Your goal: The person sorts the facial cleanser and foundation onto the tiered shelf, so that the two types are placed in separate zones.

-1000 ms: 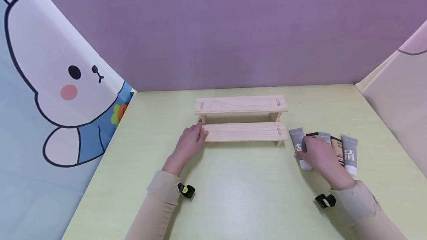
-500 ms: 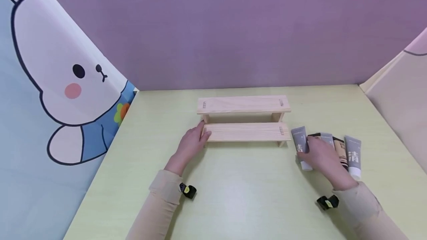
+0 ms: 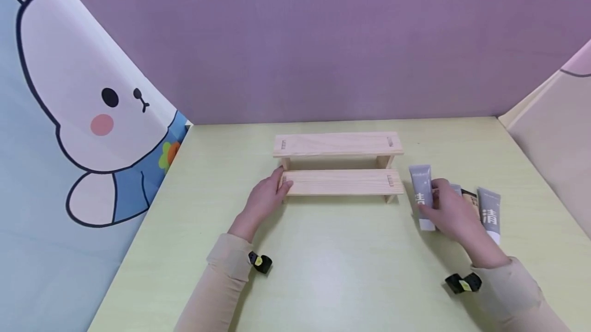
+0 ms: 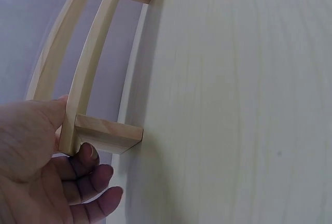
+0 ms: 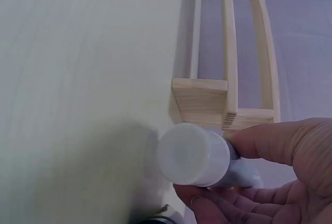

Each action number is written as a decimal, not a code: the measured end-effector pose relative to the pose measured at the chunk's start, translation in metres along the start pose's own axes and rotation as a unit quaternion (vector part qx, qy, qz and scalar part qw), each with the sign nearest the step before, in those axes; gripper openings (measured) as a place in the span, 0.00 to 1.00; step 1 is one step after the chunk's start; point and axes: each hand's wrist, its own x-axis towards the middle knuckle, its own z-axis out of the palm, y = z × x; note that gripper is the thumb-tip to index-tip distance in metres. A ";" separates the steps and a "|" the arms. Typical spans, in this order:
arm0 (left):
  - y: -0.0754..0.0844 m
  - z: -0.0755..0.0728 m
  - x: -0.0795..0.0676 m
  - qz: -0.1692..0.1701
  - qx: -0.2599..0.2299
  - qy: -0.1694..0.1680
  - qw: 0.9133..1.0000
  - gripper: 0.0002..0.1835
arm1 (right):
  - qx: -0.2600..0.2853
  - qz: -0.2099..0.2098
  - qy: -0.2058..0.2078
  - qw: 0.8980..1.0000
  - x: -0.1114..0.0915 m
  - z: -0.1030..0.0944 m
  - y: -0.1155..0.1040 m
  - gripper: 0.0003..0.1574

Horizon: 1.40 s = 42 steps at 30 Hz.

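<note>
A two-step wooden rack [image 3: 341, 183] stands on the table, its upper board behind and above the lower one. My left hand [image 3: 265, 196] grips the left end of the lower board [image 4: 88, 73]; in the left wrist view the fingers curl beneath that end. To the right of the rack, my right hand [image 3: 454, 214] pinches a grey squeeze tube [image 3: 421, 180] between thumb and fingers. Its white cap [image 5: 189, 154] points at the right wrist camera, and the tube's flat end points away from me.
Just right of my right hand lie more tubes: a grey tube [image 3: 489, 211] in plain sight, and a tan-and-black tube [image 3: 471, 198] and another grey tube partly hidden by the hand. A purple backdrop [image 3: 295, 44] rises behind the pale table [image 3: 323, 270].
My right hand has picked up the leftmost grey tube from beside the others; the tube now stands straighter and slightly farther back. My left hand keeps its grip on the rack.
</note>
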 end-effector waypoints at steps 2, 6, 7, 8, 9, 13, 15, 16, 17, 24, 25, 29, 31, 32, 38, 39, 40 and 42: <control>0.000 0.000 0.000 -0.001 -0.001 -0.001 1.000 0.31 | 0.002 -0.008 0.008 1.000 0.000 -0.002 -0.002 0.44; 0.000 0.000 0.000 -0.004 0.000 -0.003 1.000 0.31 | 0.005 -0.024 0.027 0.999 -0.001 -0.005 -0.007 0.43; 0.000 0.000 0.000 -0.006 0.001 -0.003 1.000 0.31 | 0.004 -0.030 0.035 0.999 -0.001 -0.005 -0.008 0.43; 0.000 0.000 0.000 -0.008 0.001 -0.003 1.000 0.31 | 0.004 -0.035 0.043 0.998 -0.001 -0.006 -0.009 0.42; 0.001 0.000 0.000 -0.009 0.002 -0.003 1.000 0.31 | 0.004 -0.039 0.050 0.998 -0.001 -0.007 -0.010 0.42; 0.002 0.000 0.000 -0.007 0.009 0.000 1.000 0.31 | 0.010 -0.051 0.077 0.996 -0.001 -0.009 -0.014 0.40; 0.002 0.000 0.000 -0.006 0.011 0.001 1.000 0.31 | 0.022 -0.054 0.083 0.995 0.000 -0.011 -0.017 0.40; 0.002 0.000 0.000 -0.005 0.012 0.001 1.000 0.31 | 0.027 -0.056 0.087 0.994 0.000 -0.011 -0.018 0.40; 0.002 0.000 0.000 -0.005 0.012 0.001 1.000 0.31 | 0.032 -0.059 0.089 0.994 0.001 -0.012 -0.020 0.40; 0.003 -0.001 -0.001 -0.005 0.023 0.001 1.000 0.31 | 0.067 -0.076 0.091 0.991 0.008 -0.016 -0.034 0.40; 0.003 -0.001 -0.002 -0.005 0.024 0.000 1.000 0.31 | 0.071 -0.079 0.091 0.990 0.009 -0.017 -0.036 0.40; 0.002 0.000 -0.001 -0.009 0.027 -0.004 1.000 0.31 | 0.082 -0.097 0.097 0.987 0.016 -0.019 -0.045 0.39; 0.002 0.000 -0.001 -0.011 0.029 -0.007 0.999 0.32 | 0.086 -0.106 0.099 0.986 0.020 -0.020 -0.049 0.38; 0.002 0.000 0.000 -0.013 0.028 -0.008 0.999 0.32 | 0.087 -0.109 0.100 0.985 0.022 -0.021 -0.052 0.37; 0.004 0.001 0.000 -0.013 0.029 -0.007 0.999 0.31 | 0.098 -0.132 0.101 0.981 0.036 -0.024 -0.067 0.37; 0.004 0.001 0.000 -0.012 0.030 -0.006 0.999 0.31 | 0.102 -0.135 0.101 0.980 0.039 -0.024 -0.070 0.37; 0.004 0.000 -0.001 -0.012 0.030 -0.006 0.999 0.31 | 0.106 -0.139 0.100 0.980 0.041 -0.024 -0.074 0.37; 0.005 -0.001 -0.002 -0.010 0.029 -0.004 1.000 0.31 | 0.112 -0.147 0.098 0.978 0.046 -0.023 -0.081 0.36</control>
